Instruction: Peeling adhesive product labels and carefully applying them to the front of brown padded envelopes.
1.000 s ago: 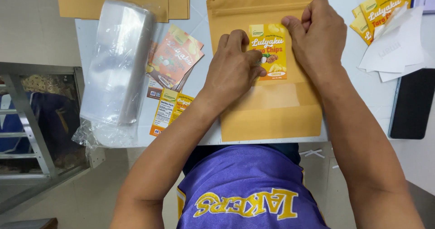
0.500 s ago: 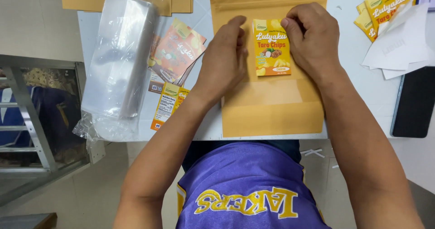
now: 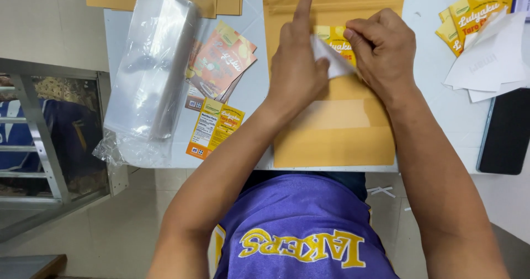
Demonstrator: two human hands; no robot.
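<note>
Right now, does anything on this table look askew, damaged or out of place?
Nothing damaged or spilled. The yellow sticker sits on the kraft pouch while the left hand and right hand handle a white backing strip. Orange labels lie loosely fanned, untidy only.
</note>
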